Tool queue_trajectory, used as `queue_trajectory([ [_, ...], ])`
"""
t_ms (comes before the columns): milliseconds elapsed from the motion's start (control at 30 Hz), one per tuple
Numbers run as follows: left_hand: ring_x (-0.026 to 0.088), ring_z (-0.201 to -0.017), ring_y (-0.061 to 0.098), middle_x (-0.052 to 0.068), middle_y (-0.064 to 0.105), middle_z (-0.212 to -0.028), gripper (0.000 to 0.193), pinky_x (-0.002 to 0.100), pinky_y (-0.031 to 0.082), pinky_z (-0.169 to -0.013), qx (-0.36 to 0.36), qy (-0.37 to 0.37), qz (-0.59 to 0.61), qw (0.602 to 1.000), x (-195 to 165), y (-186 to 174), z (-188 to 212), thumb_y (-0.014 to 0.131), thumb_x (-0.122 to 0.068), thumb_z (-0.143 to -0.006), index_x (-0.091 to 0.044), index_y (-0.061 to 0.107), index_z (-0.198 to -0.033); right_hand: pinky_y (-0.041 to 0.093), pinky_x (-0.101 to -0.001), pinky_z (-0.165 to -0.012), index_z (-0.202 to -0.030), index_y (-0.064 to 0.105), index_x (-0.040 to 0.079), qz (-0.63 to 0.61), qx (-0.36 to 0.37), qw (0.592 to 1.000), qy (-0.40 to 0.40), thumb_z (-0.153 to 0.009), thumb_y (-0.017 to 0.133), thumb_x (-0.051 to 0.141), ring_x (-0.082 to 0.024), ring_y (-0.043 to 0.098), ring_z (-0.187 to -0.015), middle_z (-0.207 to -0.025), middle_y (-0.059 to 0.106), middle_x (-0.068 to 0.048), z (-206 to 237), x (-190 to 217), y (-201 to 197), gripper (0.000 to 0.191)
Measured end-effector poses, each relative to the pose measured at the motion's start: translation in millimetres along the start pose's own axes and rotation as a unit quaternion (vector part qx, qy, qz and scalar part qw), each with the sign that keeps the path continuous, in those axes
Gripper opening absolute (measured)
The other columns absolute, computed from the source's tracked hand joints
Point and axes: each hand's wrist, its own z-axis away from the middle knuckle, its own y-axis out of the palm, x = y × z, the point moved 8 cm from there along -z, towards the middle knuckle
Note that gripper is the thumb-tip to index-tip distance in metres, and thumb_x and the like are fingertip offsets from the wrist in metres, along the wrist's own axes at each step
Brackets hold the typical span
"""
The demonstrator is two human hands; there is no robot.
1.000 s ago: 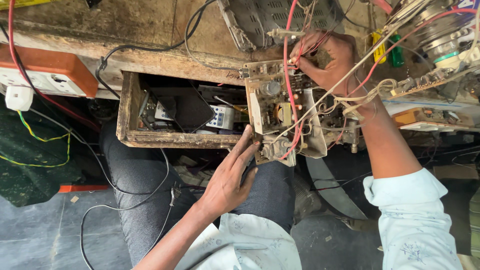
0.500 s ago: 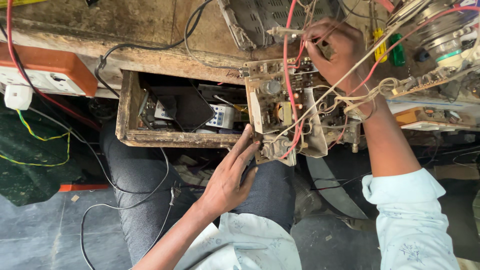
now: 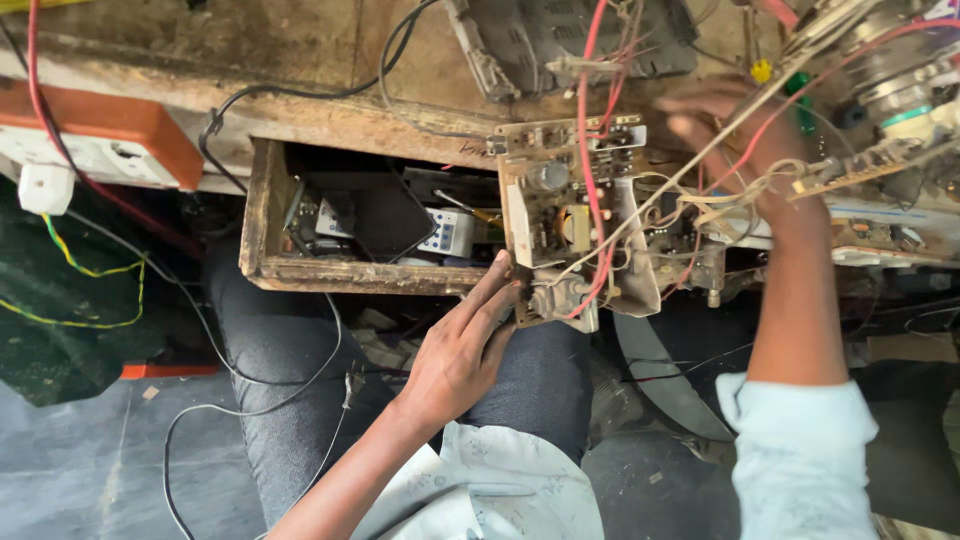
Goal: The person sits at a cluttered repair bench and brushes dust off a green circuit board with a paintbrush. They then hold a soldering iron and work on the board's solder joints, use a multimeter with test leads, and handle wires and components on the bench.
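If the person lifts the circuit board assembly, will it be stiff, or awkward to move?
The circuit board assembly itself probably stays stiff. Red and white wires run from it to other parts, so they would likely tug back. The left hand touches only one corner, so it may tilt.

Right hand point(image 3: 735, 135) motion-blurred, far right over the bench point(image 3: 300, 45); its fingers smear together, so grip and contact cannot be told, and pale wires point(image 3: 720, 195) cross the wrist. Left hand point(image 3: 462, 345): fingertips reach the near edge of the circuit board point(image 3: 560, 215), thumb hidden behind the palm. Open drawer point(image 3: 262, 215) interior mostly in shadow; only a small white part point(image 3: 447, 232) reads, the rest dark shapes. Dark grilled casing point(image 3: 580, 35) cut by the top edge. Orange and white socket box point(image 3: 95, 140) cut by the left edge. Metal assembly point(image 3: 890, 70) at far right runs out of frame; its parts too tangled to separate.
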Motion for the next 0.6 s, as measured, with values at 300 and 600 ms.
queue_trajectory([
  [300,0.030,-0.104,0.075,0.014,0.061,-0.146,0.018,0.036,0.061,-0.082,-0.068,0.029,-0.034,0.997,10.0,-2.9,2.2,0.072,0.001,-0.089,-0.002,0.069,-0.107,0.053,-0.0439,-0.091,-0.111,0.068,-0.004,0.173,-0.077,0.980,0.056,-0.081,0.066,-0.015,-0.039,0.066,-0.107,-0.113,0.068,-0.019,134.1,3.4,-3.2,0.032],
  [600,0.030,-0.112,0.073,0.013,0.064,-0.141,0.026,0.035,0.062,-0.089,-0.080,0.023,-0.028,0.996,-0.8,-9.2,-4.1,0.074,-0.001,-0.090,-0.002,0.070,-0.116,0.052,-0.0469,-0.090,-0.109,0.068,-0.007,0.181,-0.158,0.970,0.021,-0.085,0.070,-0.014,-0.041,0.065,-0.106,-0.113,0.067,-0.019,148.8,23.8,5.7,0.025],
])
